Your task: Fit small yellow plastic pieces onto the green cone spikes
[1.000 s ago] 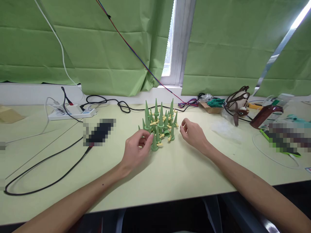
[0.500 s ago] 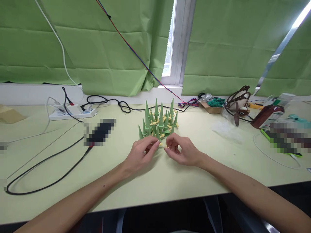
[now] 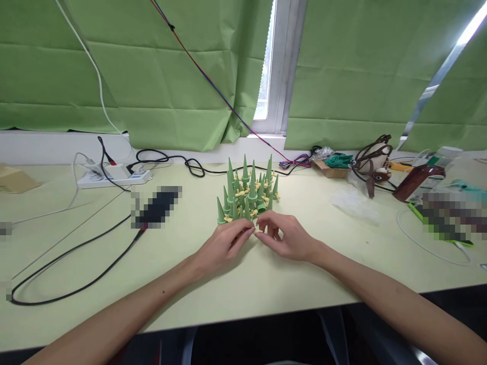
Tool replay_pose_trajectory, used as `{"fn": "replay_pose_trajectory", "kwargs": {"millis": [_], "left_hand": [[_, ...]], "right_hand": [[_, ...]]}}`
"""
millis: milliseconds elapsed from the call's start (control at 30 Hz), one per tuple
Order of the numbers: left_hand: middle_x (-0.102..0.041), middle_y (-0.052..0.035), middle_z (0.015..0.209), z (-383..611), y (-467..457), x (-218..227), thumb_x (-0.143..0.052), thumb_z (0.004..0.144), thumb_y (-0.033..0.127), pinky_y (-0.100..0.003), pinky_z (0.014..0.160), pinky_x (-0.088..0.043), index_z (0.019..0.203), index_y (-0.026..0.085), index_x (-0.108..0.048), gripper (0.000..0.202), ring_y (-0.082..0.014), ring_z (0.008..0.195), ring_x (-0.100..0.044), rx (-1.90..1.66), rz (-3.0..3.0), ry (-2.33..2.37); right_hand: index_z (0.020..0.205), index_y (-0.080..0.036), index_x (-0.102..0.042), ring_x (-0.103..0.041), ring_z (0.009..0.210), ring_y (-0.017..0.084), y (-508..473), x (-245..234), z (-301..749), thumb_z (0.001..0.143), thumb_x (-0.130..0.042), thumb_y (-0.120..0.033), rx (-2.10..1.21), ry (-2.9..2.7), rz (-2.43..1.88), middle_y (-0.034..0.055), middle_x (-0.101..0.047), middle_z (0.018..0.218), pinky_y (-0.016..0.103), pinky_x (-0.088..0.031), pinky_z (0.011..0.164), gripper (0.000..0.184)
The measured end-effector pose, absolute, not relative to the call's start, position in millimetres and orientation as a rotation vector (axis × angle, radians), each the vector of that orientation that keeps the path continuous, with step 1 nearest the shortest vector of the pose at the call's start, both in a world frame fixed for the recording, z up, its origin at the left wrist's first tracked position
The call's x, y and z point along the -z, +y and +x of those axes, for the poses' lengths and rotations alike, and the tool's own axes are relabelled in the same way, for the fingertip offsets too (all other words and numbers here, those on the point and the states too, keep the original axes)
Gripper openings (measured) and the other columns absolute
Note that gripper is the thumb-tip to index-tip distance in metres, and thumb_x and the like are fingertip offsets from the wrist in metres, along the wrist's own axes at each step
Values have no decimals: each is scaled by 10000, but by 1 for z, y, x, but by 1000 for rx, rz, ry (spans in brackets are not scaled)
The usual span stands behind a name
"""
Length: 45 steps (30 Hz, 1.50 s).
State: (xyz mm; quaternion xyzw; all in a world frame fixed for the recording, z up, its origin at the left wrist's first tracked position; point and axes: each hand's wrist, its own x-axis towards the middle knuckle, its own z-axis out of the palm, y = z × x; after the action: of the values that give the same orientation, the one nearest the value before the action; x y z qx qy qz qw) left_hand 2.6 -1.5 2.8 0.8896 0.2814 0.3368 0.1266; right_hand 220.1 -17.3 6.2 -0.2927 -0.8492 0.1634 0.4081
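Observation:
A cluster of several green plastic cones with small yellow pieces among them stands upright in the middle of the pale green table. My left hand and my right hand meet just in front of the cluster, fingertips pinched together. The fingers hide whatever lies between them; a speck of yellow shows at the tips. One cone stands at the front left of the cluster, just beyond my left fingers.
A white power strip with black cables lies at the back left, and a long black cable loops across the left side. At the right are a crumpled clear bag, a brown bottle, a small box and tangled cords. Green curtains hang behind.
My right hand has come in from the right of the cluster to meet my left hand in front of it. My left hand drew slightly back from the cones, fingers now pinched.

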Motion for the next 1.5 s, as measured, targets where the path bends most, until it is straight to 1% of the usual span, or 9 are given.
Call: {"fn": "replay_pose_trajectory", "kwargs": {"millis": [300,533,633,733,967,1033,1100,1233,1500], "left_hand": [[-624,26,725,5,-1,-6,-465,1003,216,-196,590,-405,940,180,-594,148,-88,597,-538,-1016,2541,922],[-552,50,648,5,-3,-8,-496,994,269,-181,510,-357,907,194,-557,130,-78,549,-480,-1070,2405,979],[-530,61,642,6,-4,-8,-524,978,301,-175,473,-338,976,208,-518,92,-77,524,-478,-1202,2288,1015],[-519,74,646,7,-5,-9,-538,966,324,-180,468,-350,1081,225,-454,173,-81,502,-474,-1285,2166,1063],[-511,84,627,7,-1,-7,-545,951,389,-210,493,-344,1130,243,-432,257,-101,501,-453,-1068,2140,1196],[-497,85,605,7,0,-6,-546,947,398,-220,500,-326,1093,238,-466,231,-107,506,-445,-962,2196,1235],[-479,81,579,7,1,-6,-544,943,411,-230,503,-309,991,226,-501,196,-113,508,-439,-870,2243,1278],[-443,70,542,9,0,-5,-546,928,418,-247,499,-285,764,205,-477,278,-114,490,-408,-753,2311,1323],[-447,62,524,9,4,-2,-548,916,345,-237,483,-286,712,194,-525,256,-114,477,-401,-781,2383,1226]], "right_hand": [[1028,-184,-577,-547,592,101,-15,-5,219,957,-575,-235,-416,-2161,-763,16,-643,845,226,-466,573,87],[958,-176,-604,-536,586,106,-11,-3,221,979,-551,-244,-380,-2131,-820,8,-633,765,222,-443,571,89],[940,-175,-600,-530,569,107,-11,-3,221,969,-552,-226,-371,-2086,-877,3,-626,738,225,-437,564,76],[918,-179,-594,-530,571,114,-10,-4,220,964,-547,-217,-352,-2050,-945,3,-630,727,234,-436,567,76],[901,-191,-586,-545,585,133,-8,-4,220,950,-551,-206,-294,-2025,-1057,10,-647,744,254,-432,574,62],[905,-193,-587,-548,590,137,-7,-5,221,947,-551,-198,-288,-2029,-1077,12,-654,754,259,-432,580,56],[909,-193,-590,-549,595,139,-7,-5,221,943,-551,-191,-289,-2032,-1093,15,-660,768,262,-432,586,52],[916,-191,-596,-554,608,141,-7,-5,221,941,-547,-182,-298,-2041,-1099,21,-666,785,263,-434,593,55],[908,-188,-597,-543,597,138,-6,-2,221,937,-544,-175,-302,-2064,-1096,21,-664,789,270,-433,590,62]]}}
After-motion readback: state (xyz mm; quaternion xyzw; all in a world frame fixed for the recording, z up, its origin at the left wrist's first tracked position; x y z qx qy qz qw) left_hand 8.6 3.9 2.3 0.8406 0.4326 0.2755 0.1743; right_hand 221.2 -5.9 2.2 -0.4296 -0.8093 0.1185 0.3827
